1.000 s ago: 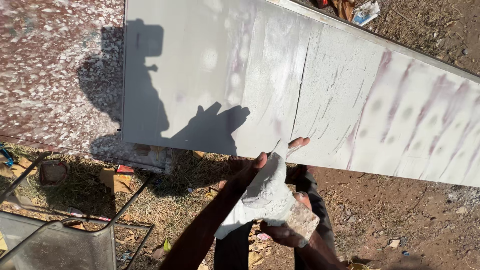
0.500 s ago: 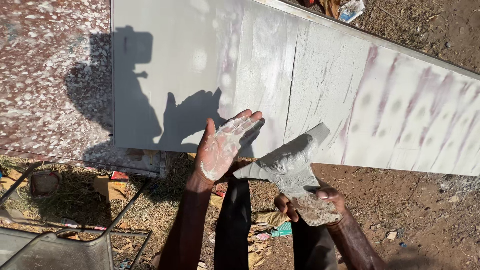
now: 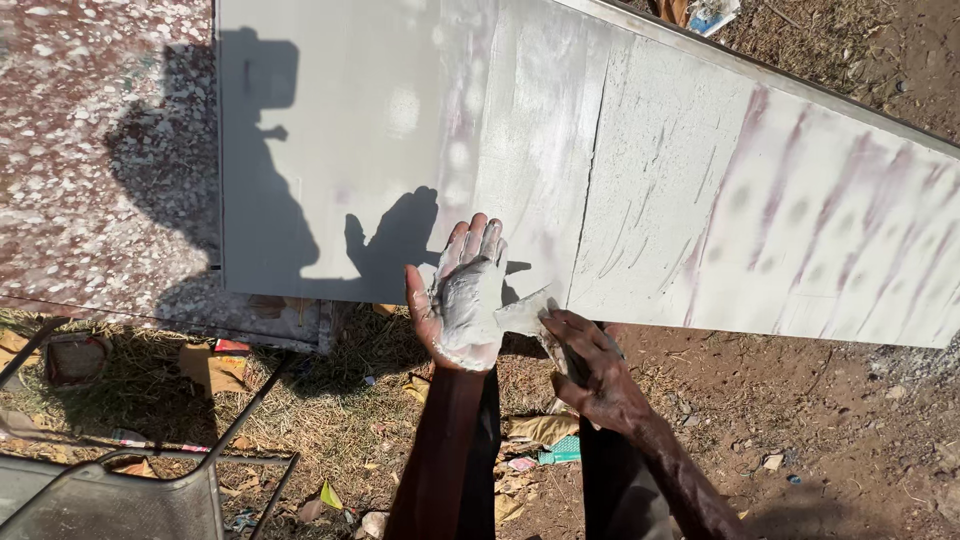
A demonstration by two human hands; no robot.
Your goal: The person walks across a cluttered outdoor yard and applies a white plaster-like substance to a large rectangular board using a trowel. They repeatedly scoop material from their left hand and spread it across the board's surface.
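My left hand point(image 3: 463, 296) is held up flat with its fingers together, palm toward me and smeared with grey-white paste. My right hand point(image 3: 590, 368) grips a paste-covered scraper point(image 3: 527, 315) and presses its tip against the edge of my left palm. Both hands hover at the lower edge of a large grey-white coated panel point(image 3: 620, 170), which slopes away to the right and shows pinkish streaks through the coating.
A speckled reddish stone slab point(image 3: 95, 160) lies under the panel at left. Dry grass, litter and dirt point(image 3: 800, 440) cover the ground below. A dark metal frame with a grey sheet point(image 3: 120, 490) stands at bottom left. My legs are beneath the hands.
My left hand turned from behind the scraper to an open raised palm. My right hand brought the scraper up from low right to touch that palm.
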